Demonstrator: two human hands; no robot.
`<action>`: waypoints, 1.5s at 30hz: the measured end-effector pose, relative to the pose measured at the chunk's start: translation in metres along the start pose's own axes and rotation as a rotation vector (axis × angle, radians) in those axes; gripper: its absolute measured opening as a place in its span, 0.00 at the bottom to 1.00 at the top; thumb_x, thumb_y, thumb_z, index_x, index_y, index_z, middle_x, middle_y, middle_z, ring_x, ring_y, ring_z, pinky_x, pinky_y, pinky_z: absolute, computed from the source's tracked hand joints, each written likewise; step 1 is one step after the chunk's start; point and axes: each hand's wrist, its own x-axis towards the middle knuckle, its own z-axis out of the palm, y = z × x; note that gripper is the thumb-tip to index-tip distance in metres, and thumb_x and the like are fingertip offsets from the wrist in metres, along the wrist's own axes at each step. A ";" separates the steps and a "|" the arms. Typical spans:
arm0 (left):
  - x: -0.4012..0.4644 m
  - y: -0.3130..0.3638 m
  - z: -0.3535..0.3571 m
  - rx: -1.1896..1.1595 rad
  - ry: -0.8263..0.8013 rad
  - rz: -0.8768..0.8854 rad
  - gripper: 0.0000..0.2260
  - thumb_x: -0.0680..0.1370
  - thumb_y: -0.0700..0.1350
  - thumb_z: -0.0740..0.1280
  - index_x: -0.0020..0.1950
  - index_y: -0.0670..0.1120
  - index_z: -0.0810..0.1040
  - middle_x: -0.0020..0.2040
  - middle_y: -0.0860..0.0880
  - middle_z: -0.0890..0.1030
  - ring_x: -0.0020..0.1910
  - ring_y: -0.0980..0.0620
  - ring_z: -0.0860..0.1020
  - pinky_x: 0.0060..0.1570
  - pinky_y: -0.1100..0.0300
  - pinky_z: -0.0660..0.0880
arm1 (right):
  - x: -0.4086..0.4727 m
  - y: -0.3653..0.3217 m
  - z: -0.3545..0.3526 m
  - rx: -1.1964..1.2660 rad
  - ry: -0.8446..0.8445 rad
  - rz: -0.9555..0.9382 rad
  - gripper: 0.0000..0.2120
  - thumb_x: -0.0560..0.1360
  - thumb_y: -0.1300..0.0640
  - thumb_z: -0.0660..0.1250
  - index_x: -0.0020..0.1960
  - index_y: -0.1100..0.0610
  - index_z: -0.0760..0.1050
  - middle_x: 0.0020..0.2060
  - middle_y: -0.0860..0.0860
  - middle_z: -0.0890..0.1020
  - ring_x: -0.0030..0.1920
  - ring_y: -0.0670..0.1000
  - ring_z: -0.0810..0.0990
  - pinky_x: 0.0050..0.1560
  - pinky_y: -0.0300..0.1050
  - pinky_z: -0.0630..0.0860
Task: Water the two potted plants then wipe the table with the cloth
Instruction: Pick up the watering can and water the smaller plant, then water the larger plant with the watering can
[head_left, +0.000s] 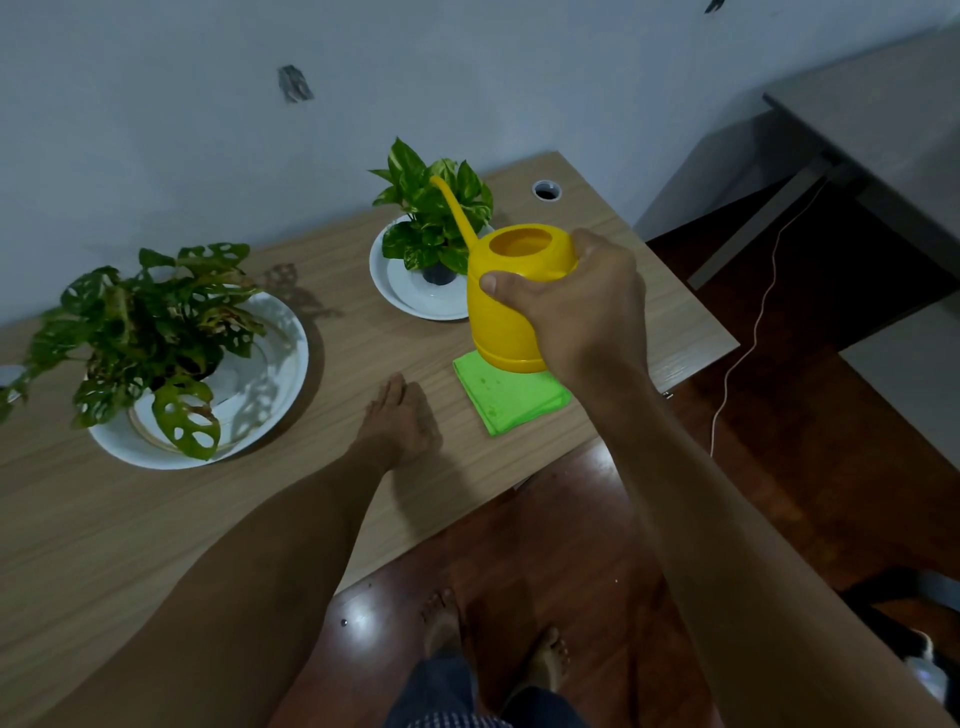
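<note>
Here, seen from the head camera, a person's right hand is wrapped around the back of a smooth yellow plastic watering can, thumb across its rounded side, holding it above the table with its base over the far corner of a folded lime-green cloth; whether can and cloth touch cannot be told. The can's round filling mouth faces up, nothing visible inside, and its thin curved spout reaches up and left among the leaves of a small variegated pothos. That plant stands in a dark little pot set in a shallow white dish near the back edge of the pale wood-grain table. To the left, well apart, a larger plant with holed leaves spreads over a wide white plate with a thin gold ring, its leaves trailing past the rim. The left hand lies flat and palm down on the bare tabletop between plate and cloth, fingers loose, holding nothing. A round cable grommet pierces the table's far corner. Below lie glossy reddish floorboards and bare feet; a thin white cord trails at right
</note>
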 end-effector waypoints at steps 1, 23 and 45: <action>0.000 0.000 -0.001 0.005 -0.001 0.003 0.40 0.79 0.56 0.66 0.83 0.43 0.49 0.84 0.39 0.45 0.83 0.39 0.44 0.81 0.42 0.50 | 0.000 0.000 0.000 -0.005 0.002 -0.003 0.25 0.64 0.41 0.82 0.53 0.54 0.82 0.47 0.50 0.85 0.49 0.53 0.83 0.48 0.50 0.81; -0.005 -0.002 -0.005 0.018 -0.017 0.024 0.40 0.79 0.57 0.65 0.83 0.43 0.49 0.84 0.40 0.45 0.83 0.40 0.44 0.81 0.43 0.51 | 0.002 0.015 -0.011 0.014 0.057 -0.002 0.26 0.65 0.40 0.81 0.52 0.56 0.80 0.46 0.50 0.84 0.48 0.53 0.83 0.48 0.52 0.81; -0.159 -0.120 0.018 -0.076 0.191 -0.450 0.41 0.79 0.58 0.61 0.83 0.41 0.46 0.84 0.41 0.48 0.84 0.42 0.46 0.81 0.47 0.51 | -0.069 -0.049 0.051 0.295 -0.378 -0.279 0.22 0.65 0.47 0.84 0.54 0.54 0.83 0.45 0.45 0.87 0.46 0.46 0.85 0.50 0.48 0.82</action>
